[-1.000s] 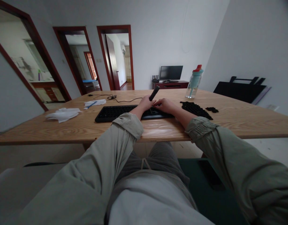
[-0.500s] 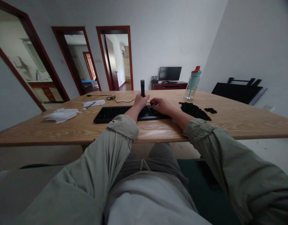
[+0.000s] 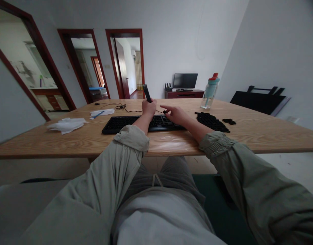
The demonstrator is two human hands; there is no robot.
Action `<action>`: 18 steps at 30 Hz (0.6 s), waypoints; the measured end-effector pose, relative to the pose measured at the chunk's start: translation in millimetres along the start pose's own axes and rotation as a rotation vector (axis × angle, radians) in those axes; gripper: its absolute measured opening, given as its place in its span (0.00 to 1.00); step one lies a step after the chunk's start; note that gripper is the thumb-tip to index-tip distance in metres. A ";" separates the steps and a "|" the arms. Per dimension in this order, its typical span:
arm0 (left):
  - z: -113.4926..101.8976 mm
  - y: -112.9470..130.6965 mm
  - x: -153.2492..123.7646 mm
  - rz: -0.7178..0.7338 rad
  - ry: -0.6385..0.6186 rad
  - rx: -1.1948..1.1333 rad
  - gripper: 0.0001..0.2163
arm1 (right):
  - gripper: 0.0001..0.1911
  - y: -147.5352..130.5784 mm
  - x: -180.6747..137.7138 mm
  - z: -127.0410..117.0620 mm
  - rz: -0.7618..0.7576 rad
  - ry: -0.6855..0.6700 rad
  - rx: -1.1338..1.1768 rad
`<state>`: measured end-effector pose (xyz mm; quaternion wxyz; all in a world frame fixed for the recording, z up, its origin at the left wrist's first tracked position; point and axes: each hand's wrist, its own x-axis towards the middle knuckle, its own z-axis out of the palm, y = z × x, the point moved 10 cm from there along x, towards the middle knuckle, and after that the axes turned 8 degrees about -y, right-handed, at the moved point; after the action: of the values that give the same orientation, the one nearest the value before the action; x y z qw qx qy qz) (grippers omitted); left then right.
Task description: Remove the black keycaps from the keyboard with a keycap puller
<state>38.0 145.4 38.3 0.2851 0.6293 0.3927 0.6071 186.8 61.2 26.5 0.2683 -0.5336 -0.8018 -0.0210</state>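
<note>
A black keyboard [image 3: 120, 124] lies across the table in front of me. My left hand [image 3: 149, 109] is closed around a black stick-like tool [image 3: 146, 94], held above the keyboard. The tool leans to the left, and its lower end is hidden behind the hand. My right hand [image 3: 177, 115] is over the keyboard's right part, its index finger stretched to the left. Below that finger it pinches a small black keycap [image 3: 165, 112]. To the right of the keyboard lies a dense patch of black keycaps [image 3: 212, 122], with a smaller cluster of keycaps [image 3: 229, 121] beside it.
A clear bottle [image 3: 209, 92] with a red and teal top stands behind the keycaps. At the left lie a crumpled white tissue [image 3: 67, 125] and a white cloth or paper [image 3: 105, 111] with a blue brush-like stick [image 3: 98, 115]. A black cable [image 3: 120, 106] runs behind the keyboard.
The black tool has tipped from upright to leaning left, and my left hand has shifted slightly left. My right index finger has straightened out to the left.
</note>
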 end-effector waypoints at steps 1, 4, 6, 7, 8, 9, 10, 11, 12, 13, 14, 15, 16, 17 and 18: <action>-5.6 -2.7 1.7 -0.024 0.034 -0.007 0.06 | 0.27 1.7 -0.5 0.0 0.004 0.001 -0.006; -20.5 -9.0 7.9 -0.068 0.107 -0.047 0.06 | 0.22 10.0 -1.2 -4.0 0.022 0.029 0.003; -28.3 -12.5 12.7 -0.089 0.128 -0.063 0.06 | 0.19 18.1 -1.7 -13.4 0.043 0.077 0.045; -31.5 -14.3 15.1 -0.100 0.132 -0.076 0.07 | 0.18 22.3 -2.7 -21.4 0.053 0.115 0.068; -34.3 -16.2 17.6 -0.109 0.132 -0.101 0.08 | 0.18 26.6 -4.7 -32.1 0.063 0.165 0.085; -36.8 -17.7 19.9 -0.112 0.130 -0.138 0.09 | 0.18 30.7 -8.2 -45.4 0.071 0.223 0.094; -39.1 -18.5 22.0 -0.109 0.125 -0.182 0.10 | 0.19 35.4 -13.5 -61.0 0.082 0.290 0.093; -41.5 -18.9 23.9 -0.103 0.118 -0.225 0.12 | 0.19 41.4 -20.9 -78.3 0.102 0.359 0.083; -44.6 -18.8 25.3 -0.096 0.112 -0.257 0.12 | 0.19 48.7 -29.9 -96.1 0.128 0.420 0.066; -48.6 -18.3 26.0 -0.089 0.111 -0.272 0.13 | 0.19 58.6 -41.1 -114.2 0.168 0.477 0.042; -53.5 -17.3 26.2 -0.081 0.113 -0.267 0.13 | 0.18 71.6 -54.0 -131.6 0.225 0.522 0.013; -59.3 -15.3 25.6 -0.067 0.118 -0.245 0.13 | 0.17 87.1 -68.1 -147.6 0.287 0.551 -0.021; -65.2 -11.9 24.7 -0.045 0.122 -0.207 0.12 | 0.17 105.4 -81.9 -159.6 0.353 0.538 -0.056; -70.3 -7.0 23.2 -0.011 0.121 -0.156 0.11 | 0.16 126.0 -98.5 -170.9 0.422 0.536 -0.090; -74.2 -0.7 21.4 0.034 0.113 -0.094 0.10 | 0.15 147.9 -117.1 -180.9 0.489 0.543 -0.117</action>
<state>-36.3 154.9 56.7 0.2815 0.5866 0.3683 0.6641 422.4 -32.1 90.9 0.4374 -0.6988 -0.5477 -0.1427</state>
